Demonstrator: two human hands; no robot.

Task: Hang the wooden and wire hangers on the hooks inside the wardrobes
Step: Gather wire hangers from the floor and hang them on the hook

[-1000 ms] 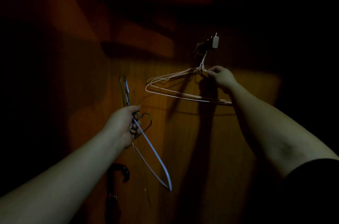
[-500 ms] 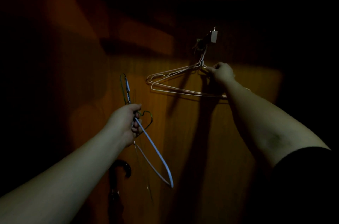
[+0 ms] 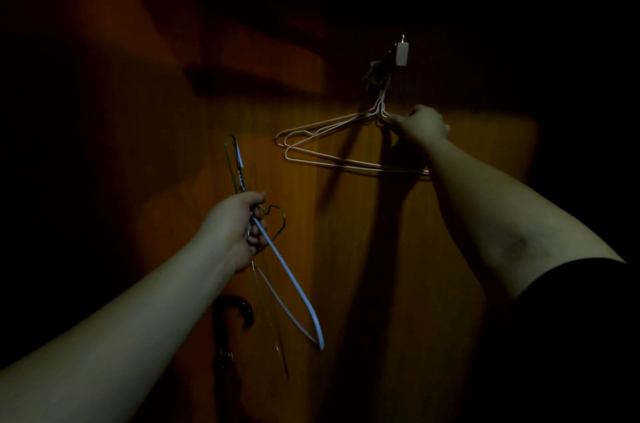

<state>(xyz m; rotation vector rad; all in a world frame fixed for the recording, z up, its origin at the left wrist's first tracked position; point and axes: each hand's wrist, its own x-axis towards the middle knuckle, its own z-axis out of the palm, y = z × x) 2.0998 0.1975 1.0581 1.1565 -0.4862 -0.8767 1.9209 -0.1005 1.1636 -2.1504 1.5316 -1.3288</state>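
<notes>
Hanging from a hook (image 3: 401, 53) on the dim wooden wardrobe wall (image 3: 346, 249), pale wire hangers (image 3: 332, 145) are pinched at the neck by the right hand (image 3: 420, 126). More wire hangers (image 3: 287, 273) are gripped in the left hand (image 3: 235, 226), lower left.

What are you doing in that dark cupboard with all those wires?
A person is hanging wire hangers inside a wardrobe. The right hand pinches the neck of the pale hangers that hang from the hook. The left hand grips a bunch of other wire hangers, still waiting to go up.
</notes>
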